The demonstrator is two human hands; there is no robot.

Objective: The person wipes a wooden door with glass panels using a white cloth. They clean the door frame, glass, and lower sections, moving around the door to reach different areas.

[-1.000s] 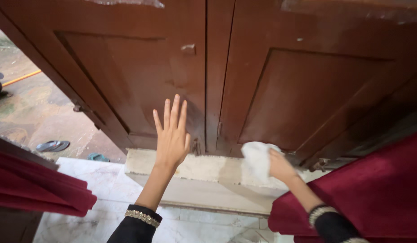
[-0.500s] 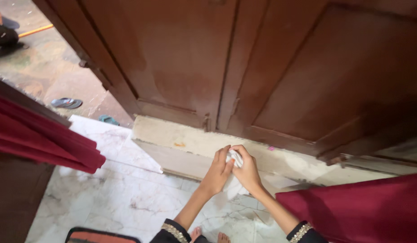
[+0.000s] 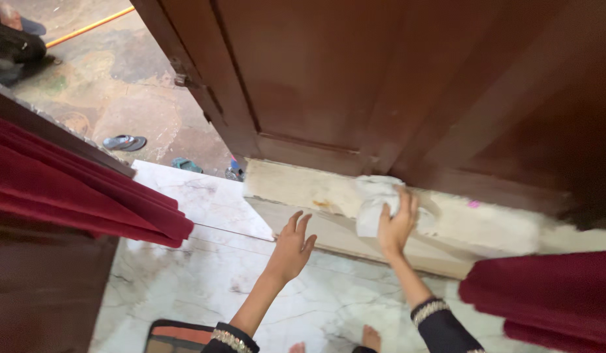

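Now right hand (image 3: 396, 225) fingers clutch white cloth (image 3: 373, 201); left hand (image 3: 290, 246) fingers spread.

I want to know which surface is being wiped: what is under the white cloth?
The white cloth, gripped by the right hand, lies on the pale stone door sill below the wooden door. The patch of sill beneath it is covered.

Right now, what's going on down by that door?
A person is crouched over the pale stone threshold at the foot of a closed brown wooden door. The right hand presses a crumpled white cloth onto the threshold's top. The left hand is open, fingers spread, beside the step's front edge above the marble floor. Red curtains hang on both sides.
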